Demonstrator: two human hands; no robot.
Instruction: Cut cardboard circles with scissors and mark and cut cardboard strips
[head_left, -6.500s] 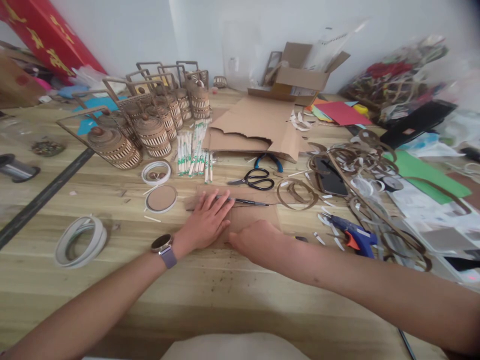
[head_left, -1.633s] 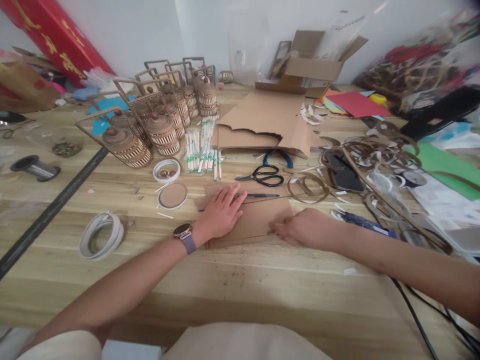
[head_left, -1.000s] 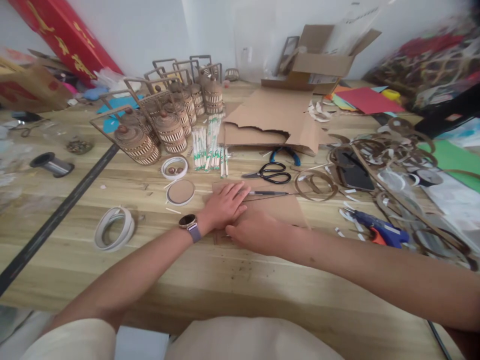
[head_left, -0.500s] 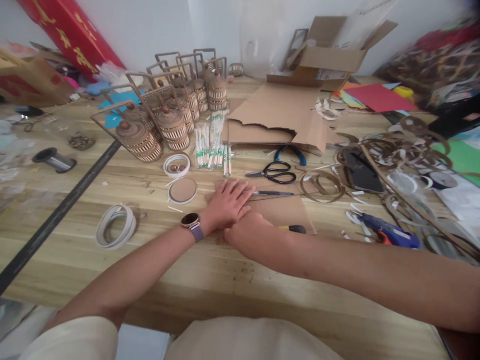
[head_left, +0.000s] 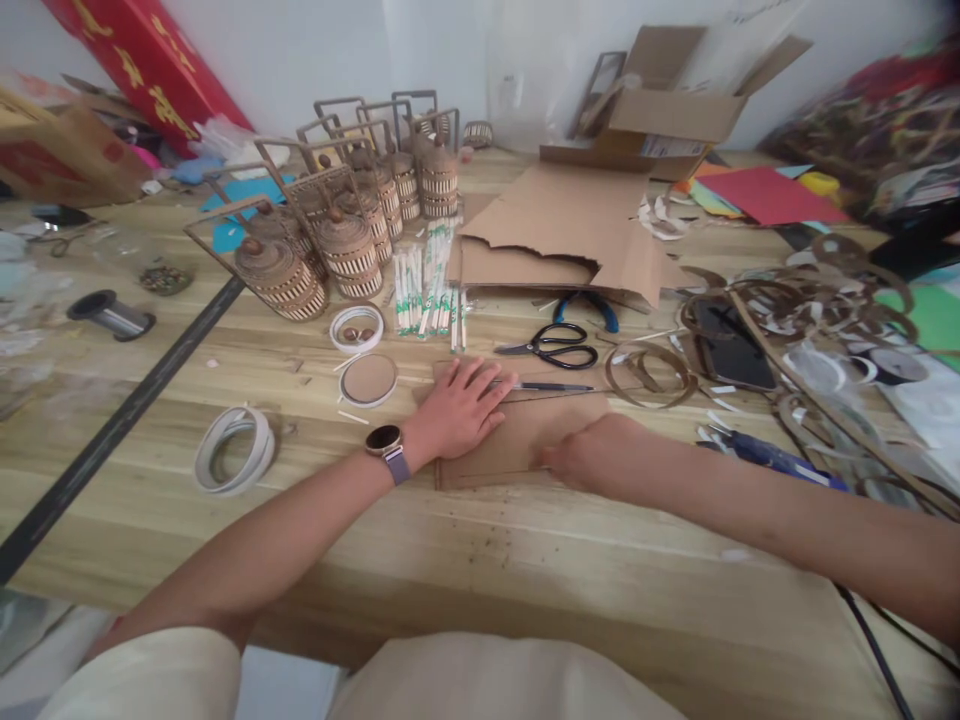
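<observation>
My left hand [head_left: 465,405] lies flat with spread fingers on a piece of brown cardboard [head_left: 499,455], a watch [head_left: 385,440] on its wrist. My right hand [head_left: 592,452] is closed, low over the cardboard's right part. Its fingertips meet the sheet at the end of a thin line along the near edge. What it grips is hidden. A slim grey pen-like tool [head_left: 555,387] lies across the sheet's far part, beside my left fingertips. Black-handled scissors [head_left: 555,347] rest just beyond.
Several lidded woven baskets with tall handles [head_left: 349,255] stand at the back left. Wrapped sticks [head_left: 424,290], white rings [head_left: 234,452] and a cardboard disc [head_left: 367,380] lie left of centre. A torn cardboard box [head_left: 555,220] lies behind; brown strips, a phone [head_left: 731,345] and a blue glue gun [head_left: 780,457] lie right.
My right hand has moved right along the near edge of the cardboard, away from my left hand, uncovering a thin line. A yellow-and-black handle seen beside it is now hidden. My left hand stays put.
</observation>
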